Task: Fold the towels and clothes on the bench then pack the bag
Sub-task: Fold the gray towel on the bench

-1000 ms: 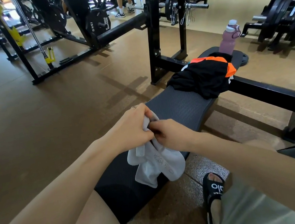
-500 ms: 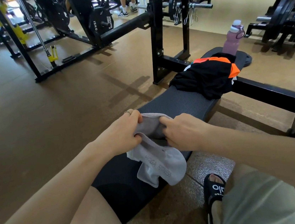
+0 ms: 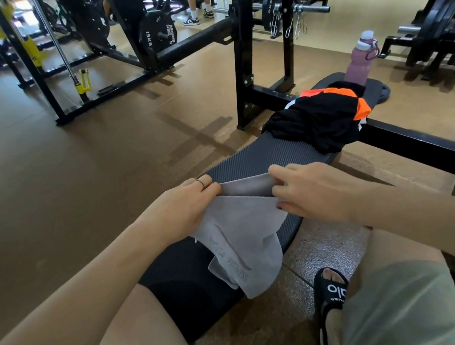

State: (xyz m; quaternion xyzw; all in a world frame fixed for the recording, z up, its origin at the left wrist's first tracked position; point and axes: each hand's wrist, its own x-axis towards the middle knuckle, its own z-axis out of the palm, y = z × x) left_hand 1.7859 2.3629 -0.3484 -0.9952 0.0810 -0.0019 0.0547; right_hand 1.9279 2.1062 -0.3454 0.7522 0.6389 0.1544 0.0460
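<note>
Stretching a grey towel (image 3: 240,236) between both hands, a person sits astride a padded gym worktop (image 3: 261,153) with the first fold of the job under way. The left hand (image 3: 185,209), a ring on one finger, is closed on the towel's upper left edge; the right hand (image 3: 309,191) is closed on the upper right edge, its fingers curled over the cloth. Between them the top of the towel lies taut and doubled over on itself, while the rest hangs off the near right side of the worktop toward the floor, printed lettering showing on the drooping part. Farther along the worktop a crumpled black garment with orange panels (image 3: 320,120) lies unfolded, well apart from the hands, and a pink water bottle (image 3: 361,61) stands upright just beyond it. No bag can be made out for certain; a dark shape at the lower right edge may be one, but too little of it shows to say.

By the look of it the task is near its start: one towel is in hand, the clothing is untouched and packing has not begun. The next move appears to call for lifting the hanging length up onto the worktop, squaring the corners so the edges meet, then pressing the fold flat before turning to the black garment.
</note>
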